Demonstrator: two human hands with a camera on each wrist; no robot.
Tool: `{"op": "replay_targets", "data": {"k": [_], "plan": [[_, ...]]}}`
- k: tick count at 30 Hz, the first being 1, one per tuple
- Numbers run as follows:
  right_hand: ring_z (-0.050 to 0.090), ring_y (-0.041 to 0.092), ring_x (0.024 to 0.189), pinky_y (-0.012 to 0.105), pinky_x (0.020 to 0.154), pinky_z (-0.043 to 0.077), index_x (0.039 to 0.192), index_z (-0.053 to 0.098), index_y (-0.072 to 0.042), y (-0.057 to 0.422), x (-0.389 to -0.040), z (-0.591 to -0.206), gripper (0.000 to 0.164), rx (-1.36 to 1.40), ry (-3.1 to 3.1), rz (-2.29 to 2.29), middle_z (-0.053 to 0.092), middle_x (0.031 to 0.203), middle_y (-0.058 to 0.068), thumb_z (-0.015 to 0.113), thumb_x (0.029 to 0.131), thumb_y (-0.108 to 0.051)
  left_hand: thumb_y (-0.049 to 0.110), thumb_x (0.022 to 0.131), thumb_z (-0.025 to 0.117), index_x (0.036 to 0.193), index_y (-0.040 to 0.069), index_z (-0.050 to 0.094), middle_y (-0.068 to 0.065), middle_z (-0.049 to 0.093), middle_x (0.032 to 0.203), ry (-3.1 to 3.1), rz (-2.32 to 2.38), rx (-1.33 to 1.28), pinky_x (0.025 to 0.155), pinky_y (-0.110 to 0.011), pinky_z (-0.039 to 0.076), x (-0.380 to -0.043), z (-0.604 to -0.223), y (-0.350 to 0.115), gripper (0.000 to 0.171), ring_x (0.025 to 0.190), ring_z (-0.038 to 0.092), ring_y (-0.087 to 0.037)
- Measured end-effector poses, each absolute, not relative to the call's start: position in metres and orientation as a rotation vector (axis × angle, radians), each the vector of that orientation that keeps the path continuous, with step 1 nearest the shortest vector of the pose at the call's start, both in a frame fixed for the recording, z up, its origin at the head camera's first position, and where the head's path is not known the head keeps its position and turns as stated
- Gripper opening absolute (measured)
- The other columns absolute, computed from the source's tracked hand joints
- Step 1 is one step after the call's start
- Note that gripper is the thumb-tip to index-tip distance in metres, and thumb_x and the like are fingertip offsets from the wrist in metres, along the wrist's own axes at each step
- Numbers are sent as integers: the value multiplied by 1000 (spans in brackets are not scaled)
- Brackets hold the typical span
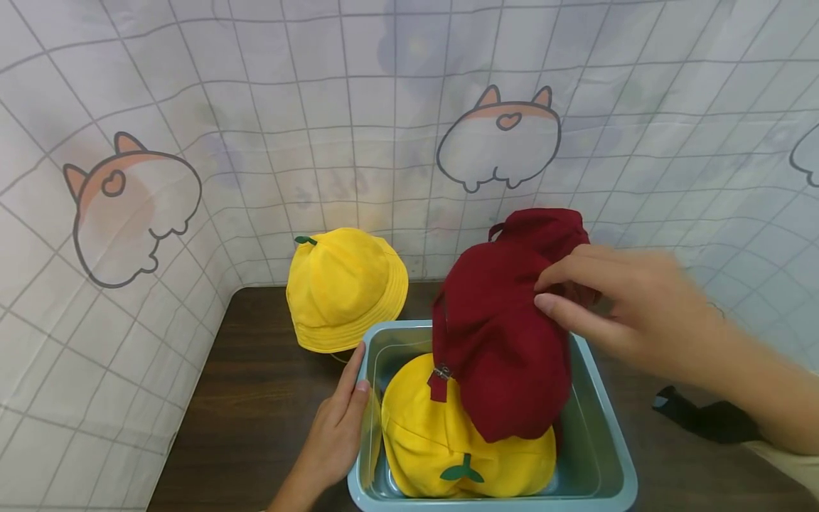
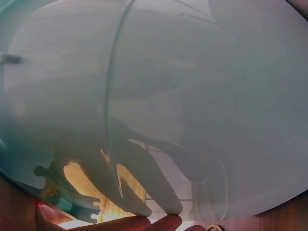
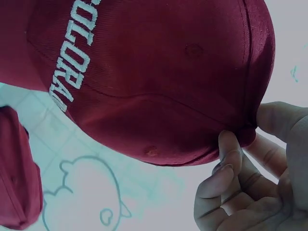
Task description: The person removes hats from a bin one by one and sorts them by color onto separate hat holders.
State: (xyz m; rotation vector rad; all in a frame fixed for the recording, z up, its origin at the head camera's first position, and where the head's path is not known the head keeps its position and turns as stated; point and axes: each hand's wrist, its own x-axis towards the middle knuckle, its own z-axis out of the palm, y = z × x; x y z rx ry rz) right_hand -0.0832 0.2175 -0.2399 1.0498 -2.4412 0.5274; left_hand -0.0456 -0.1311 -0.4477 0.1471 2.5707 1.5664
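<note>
My right hand (image 1: 614, 299) pinches a dark red baseball cap (image 1: 505, 334) between thumb and fingertips. Pale embroidered letters cross that cap's front (image 3: 159, 72), and a strap with a metal buckle hangs at its left in the head view. The cap overlaps a light blue plastic basin (image 1: 611, 434). Inside the basin lies a yellow hat (image 1: 416, 434) with a green sprout, partly hidden by the red cap. Along the basin's left side my left hand (image 1: 333, 434) rests with extended fingers; its fingertips (image 2: 168, 222) touch the outer wall in the left wrist view.
Behind the basin's left corner, a yellow bucket hat (image 1: 342, 284) with a green leaf stands on the dark wooden table (image 1: 256, 398). Another dark red cap (image 1: 544, 227) shows behind the held one. A white grid-patterned curtain (image 1: 371, 92) surrounds the back and sides.
</note>
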Motion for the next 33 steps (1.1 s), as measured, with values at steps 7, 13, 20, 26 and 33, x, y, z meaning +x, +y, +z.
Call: {"op": "replay_targets", "data": {"k": [7, 13, 20, 26, 33], "plan": [[47, -5, 72, 9, 61, 42, 102, 75, -21, 231, -90, -223, 24, 951, -2430, 420, 61, 78, -18, 83, 80, -13, 44, 112, 31, 161, 48, 17, 3, 40, 162, 2581, 1562, 154, 111, -56, 41, -45, -448, -131, 51, 138, 51, -24], [46, 1, 74, 9, 61, 39, 104, 76, -16, 241, -96, -209, 20, 815, -2467, 329, 65, 78, -10, 81, 85, -16, 45, 112, 31, 160, 49, 17, 5, 39, 162, 2569, 1571, 152, 112, -56, 39, -45, -448, -132, 51, 139, 49, -22], [54, 16, 75, 2, 65, 34, 109, 75, -7, 255, -111, -194, 20, 644, -2526, 267, 70, 81, 4, 72, 94, -20, 45, 112, 32, 160, 50, 17, 0, 51, 154, 2585, 1565, 146, 109, -54, 43, -45, -449, -133, 50, 130, 55, -21], [54, 22, 77, 1, 64, 31, 110, 73, -2, 269, -129, -188, 24, 535, -2554, 278, 71, 86, 15, 66, 99, -21, 43, 112, 33, 160, 48, 18, 1, 49, 156, 2579, 1584, 154, 110, -55, 41, -45, -449, -133, 51, 134, 53, -20], [58, 29, 78, -1, 67, 27, 111, 71, 2, 283, -152, -186, 29, 453, -2569, 289, 71, 94, 24, 61, 101, -23, 44, 112, 33, 161, 47, 19, 3, 45, 159, 2577, 1592, 149, 112, -56, 40, -45, -449, -133, 51, 137, 51, -21]]}}
